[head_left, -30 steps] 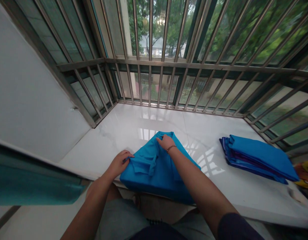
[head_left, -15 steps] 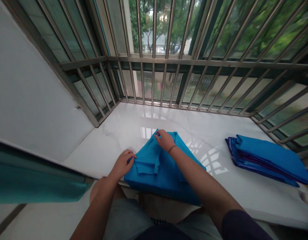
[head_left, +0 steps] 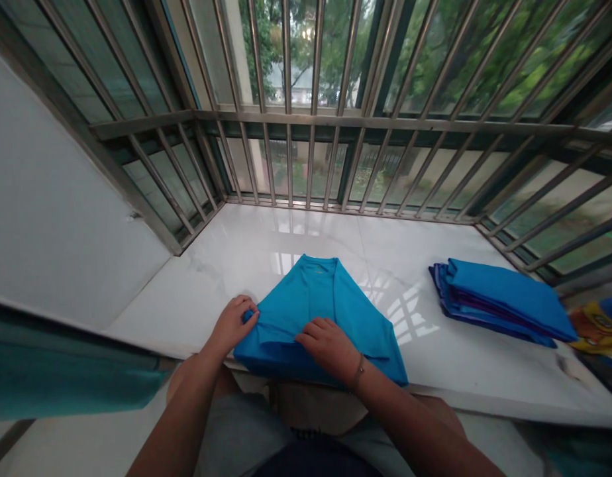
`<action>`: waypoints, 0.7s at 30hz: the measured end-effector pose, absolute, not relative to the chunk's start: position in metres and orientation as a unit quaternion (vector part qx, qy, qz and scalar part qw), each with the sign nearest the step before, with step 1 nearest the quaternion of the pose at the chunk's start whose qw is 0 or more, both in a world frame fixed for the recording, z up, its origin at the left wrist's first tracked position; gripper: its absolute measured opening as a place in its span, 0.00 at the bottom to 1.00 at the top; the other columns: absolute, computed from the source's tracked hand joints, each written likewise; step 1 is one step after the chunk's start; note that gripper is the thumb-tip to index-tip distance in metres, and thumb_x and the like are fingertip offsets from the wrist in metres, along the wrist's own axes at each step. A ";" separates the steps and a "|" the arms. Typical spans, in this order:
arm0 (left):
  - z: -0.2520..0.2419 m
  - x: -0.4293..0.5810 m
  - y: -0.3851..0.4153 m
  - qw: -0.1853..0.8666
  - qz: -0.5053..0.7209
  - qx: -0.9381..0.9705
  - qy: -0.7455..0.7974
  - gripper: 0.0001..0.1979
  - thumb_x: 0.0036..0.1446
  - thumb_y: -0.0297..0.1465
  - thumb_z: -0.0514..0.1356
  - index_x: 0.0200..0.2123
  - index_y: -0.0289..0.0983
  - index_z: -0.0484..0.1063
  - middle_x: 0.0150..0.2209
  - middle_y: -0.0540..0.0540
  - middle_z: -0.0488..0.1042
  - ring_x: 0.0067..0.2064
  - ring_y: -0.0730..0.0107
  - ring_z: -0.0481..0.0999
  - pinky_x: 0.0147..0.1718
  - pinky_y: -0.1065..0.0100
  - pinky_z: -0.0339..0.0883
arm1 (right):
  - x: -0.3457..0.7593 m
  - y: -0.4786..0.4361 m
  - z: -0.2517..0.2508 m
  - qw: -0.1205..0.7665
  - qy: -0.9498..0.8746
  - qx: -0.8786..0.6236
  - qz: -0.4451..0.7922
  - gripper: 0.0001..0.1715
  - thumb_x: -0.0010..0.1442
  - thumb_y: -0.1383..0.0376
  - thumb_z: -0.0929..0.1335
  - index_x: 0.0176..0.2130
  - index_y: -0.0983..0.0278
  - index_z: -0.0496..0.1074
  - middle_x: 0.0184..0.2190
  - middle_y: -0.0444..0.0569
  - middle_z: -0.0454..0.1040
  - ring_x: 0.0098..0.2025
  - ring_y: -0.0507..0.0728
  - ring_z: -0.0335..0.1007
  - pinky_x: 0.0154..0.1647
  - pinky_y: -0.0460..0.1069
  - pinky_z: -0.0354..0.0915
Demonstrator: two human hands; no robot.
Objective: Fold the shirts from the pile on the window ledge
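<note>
A: In the head view, where does the blue shirt (head_left: 286,291) lie?

B: Right before the person, on the white window ledge (head_left: 187,298). The collar points toward the window, the sides slant outward from it, and the near part reaches the ledge's front edge.

A: And the left hand (head_left: 235,321)?

B: It is at the shirt's left corner. Its grip is pinching a small bunch of the blue fabric between thumb and fingers.

A: What about the right hand (head_left: 330,348)?

B: It rests on the lower middle of the shirt, fingers bent, tips at the edge of a folded-over layer. The back of the hand covers most of that grip, so one cannot tell whether it pinches the cloth. A thin bracelet (head_left: 359,371) circles the wrist.

A: Can any writing be read?

B: None clearly. Inside the collar sits a faint pale mark (head_left: 318,269), too small to make out. The yellow package (head_left: 599,324) at the far right carries printed shapes, but they are blurred and no brand is legible.

A: What else lies nearby?

B: A folded stack of cloth (head_left: 509,301) in blues and purple, well apart from the shirt and just beside the package. Metal bars (head_left: 316,121) stand behind the ledge.
</note>
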State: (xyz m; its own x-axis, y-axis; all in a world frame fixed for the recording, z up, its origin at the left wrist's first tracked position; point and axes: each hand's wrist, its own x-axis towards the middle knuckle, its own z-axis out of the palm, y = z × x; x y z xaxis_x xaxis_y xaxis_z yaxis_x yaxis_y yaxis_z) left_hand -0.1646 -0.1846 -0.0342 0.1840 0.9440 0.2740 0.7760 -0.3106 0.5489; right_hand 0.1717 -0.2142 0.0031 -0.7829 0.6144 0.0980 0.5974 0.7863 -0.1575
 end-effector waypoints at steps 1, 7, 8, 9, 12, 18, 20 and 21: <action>-0.035 -0.166 -0.184 0.142 0.290 0.757 0.568 0.08 0.66 0.37 0.61 0.37 0.42 0.79 0.46 0.43 0.79 0.51 0.55 0.78 0.56 0.54 0.74 | 0.172 -0.220 0.000 0.067 -0.942 -0.325 0.060 0.09 0.76 0.63 0.69 0.53 0.57 0.77 0.47 0.52 0.78 0.49 0.61 0.68 0.49 0.54 0.61; -0.024 -0.151 -0.180 0.089 0.269 0.761 0.583 0.09 0.68 0.36 0.60 0.37 0.42 0.78 0.44 0.41 0.79 0.48 0.52 0.79 0.53 0.51 0.76 | 0.173 -0.238 -0.010 0.051 -0.928 -0.363 0.069 0.11 0.74 0.65 0.70 0.55 0.57 0.76 0.50 0.52 0.78 0.50 0.62 0.68 0.48 0.54 0.63; -0.021 -0.140 -0.176 0.076 0.267 0.769 0.576 0.09 0.69 0.36 0.59 0.40 0.42 0.79 0.46 0.40 0.80 0.49 0.51 0.80 0.55 0.50 0.75 | 0.172 -0.239 -0.011 0.054 -0.926 -0.366 0.069 0.11 0.74 0.65 0.70 0.54 0.57 0.76 0.49 0.51 0.78 0.50 0.62 0.68 0.48 0.54 0.63; -0.018 -0.127 -0.171 0.067 0.264 0.783 0.560 0.11 0.70 0.35 0.57 0.43 0.42 0.80 0.48 0.40 0.81 0.52 0.51 0.80 0.57 0.49 0.74 | 0.171 -0.239 -0.011 0.057 -0.925 -0.369 0.068 0.10 0.74 0.64 0.70 0.54 0.57 0.76 0.49 0.51 0.78 0.50 0.62 0.68 0.48 0.54 0.63; -0.013 -0.077 -0.145 0.076 0.234 0.840 0.483 0.17 0.74 0.33 0.53 0.57 0.41 0.79 0.62 0.38 0.79 0.64 0.52 0.76 0.67 0.48 0.68 | 0.168 -0.241 -0.013 0.058 -0.922 -0.379 0.060 0.08 0.75 0.63 0.69 0.52 0.57 0.76 0.47 0.51 0.78 0.49 0.62 0.68 0.48 0.54 0.64; -0.015 -0.027 -0.073 0.130 0.121 0.810 0.559 0.27 0.73 0.37 0.57 0.71 0.39 0.68 0.77 0.34 0.62 0.77 0.43 0.62 0.74 0.36 0.54 | 0.184 -0.234 -0.002 0.069 -0.918 -0.381 0.078 0.16 0.74 0.65 0.69 0.59 0.55 0.76 0.55 0.50 0.78 0.52 0.62 0.71 0.53 0.55 0.65; -0.016 -0.032 -0.052 0.144 0.129 0.785 0.588 0.25 0.73 0.37 0.57 0.70 0.40 0.70 0.76 0.36 0.64 0.76 0.44 0.62 0.74 0.39 0.54 | 0.202 -0.214 0.009 0.092 -0.896 -0.425 0.090 0.17 0.75 0.63 0.68 0.60 0.57 0.77 0.56 0.52 0.78 0.54 0.63 0.72 0.55 0.55 0.66; -0.015 -0.035 -0.043 0.147 0.138 0.777 0.597 0.24 0.74 0.37 0.55 0.70 0.40 0.70 0.75 0.37 0.66 0.75 0.47 0.64 0.74 0.43 0.55 | 0.213 -0.198 0.016 0.104 -0.878 -0.458 0.095 0.16 0.76 0.63 0.67 0.59 0.58 0.77 0.55 0.53 0.79 0.55 0.63 0.73 0.56 0.55 0.66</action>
